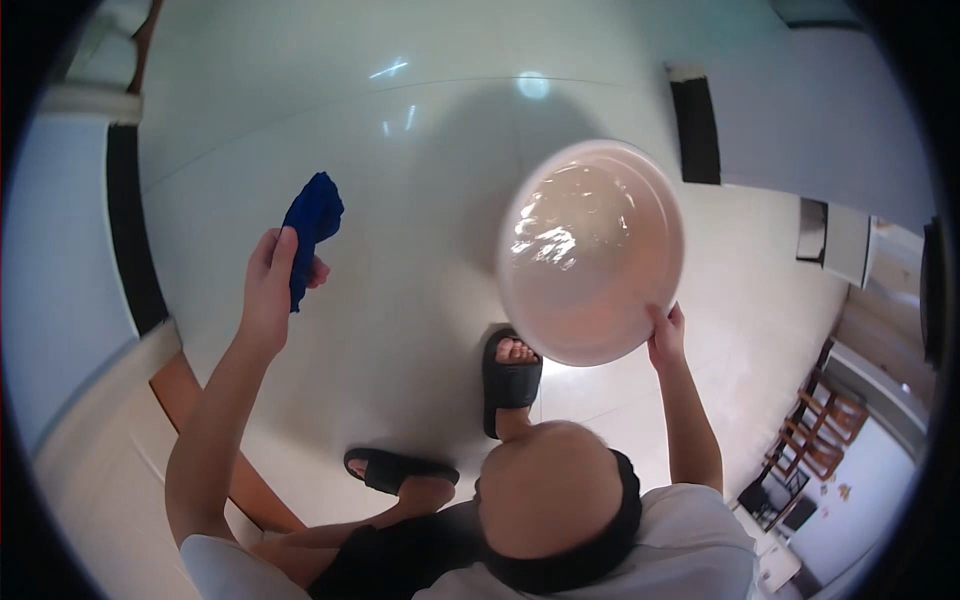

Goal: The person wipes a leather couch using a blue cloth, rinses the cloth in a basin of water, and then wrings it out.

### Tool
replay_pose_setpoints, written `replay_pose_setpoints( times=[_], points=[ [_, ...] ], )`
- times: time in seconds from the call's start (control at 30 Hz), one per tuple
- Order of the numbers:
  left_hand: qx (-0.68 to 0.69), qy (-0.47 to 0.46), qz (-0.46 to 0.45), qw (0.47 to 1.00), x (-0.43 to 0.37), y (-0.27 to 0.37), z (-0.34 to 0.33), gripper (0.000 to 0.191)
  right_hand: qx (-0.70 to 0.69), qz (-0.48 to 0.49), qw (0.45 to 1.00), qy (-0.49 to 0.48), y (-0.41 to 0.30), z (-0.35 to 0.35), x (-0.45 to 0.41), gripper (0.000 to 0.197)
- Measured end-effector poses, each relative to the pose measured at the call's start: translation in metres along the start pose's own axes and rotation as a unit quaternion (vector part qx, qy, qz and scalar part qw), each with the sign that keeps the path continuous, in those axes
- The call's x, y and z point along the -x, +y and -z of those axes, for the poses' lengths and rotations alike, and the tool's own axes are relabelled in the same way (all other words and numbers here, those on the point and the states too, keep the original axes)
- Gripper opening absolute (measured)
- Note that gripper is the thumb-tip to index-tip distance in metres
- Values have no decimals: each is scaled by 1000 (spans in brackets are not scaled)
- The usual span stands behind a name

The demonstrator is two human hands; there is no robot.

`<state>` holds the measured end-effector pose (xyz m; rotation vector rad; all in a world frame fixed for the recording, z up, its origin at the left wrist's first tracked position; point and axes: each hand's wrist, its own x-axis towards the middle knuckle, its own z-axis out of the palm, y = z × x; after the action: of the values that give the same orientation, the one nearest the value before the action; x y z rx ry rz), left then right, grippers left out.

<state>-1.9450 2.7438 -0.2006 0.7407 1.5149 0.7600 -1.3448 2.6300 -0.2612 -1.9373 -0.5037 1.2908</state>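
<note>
My left hand [277, 281] is closed around a bunched dark blue cloth [311, 206], held out over the floor at the left. At the right, my right hand [665, 334] grips the near right rim of a round, pale plastic basin [592, 315], its thumb over the edge. Water [577, 217] lies in the basin, with bright reflections on its surface. The basin is held above the floor, and its underside is hidden. Between the two hands there is a wide gap; cloth and basin are apart.
Pale, glossy floor tiles [375, 300] spread beneath. My feet wear black slides [514, 382]. White walls with dark baseboards stand at the left [131, 217] and the upper right [696, 129]. Wooden chairs [821, 427] are at the far right, and a brown door frame [180, 394] is at the lower left.
</note>
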Motion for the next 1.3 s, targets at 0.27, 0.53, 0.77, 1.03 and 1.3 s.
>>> replay_pose_setpoints(
  times=[0.27,0.53,0.77,1.03,1.3],
  points=[
    [-17,-70,27,997,-27,10,-86,51,-206,-39,948,238,75,137,18,41],
    [-22,-94,58,994,-45,10,-117,54,-358,-45,845,395,124,200,6,42],
    [-31,-33,140,989,-70,-6,-105,63,-445,41,818,362,119,199,4,53],
    [185,21,59,981,-66,-43,-134,54,-239,-156,958,-34,52,-54,31,52],
    [279,5,31,960,-34,-76,-172,46,119,236,928,-264,-36,-282,6,54]
  ],
)
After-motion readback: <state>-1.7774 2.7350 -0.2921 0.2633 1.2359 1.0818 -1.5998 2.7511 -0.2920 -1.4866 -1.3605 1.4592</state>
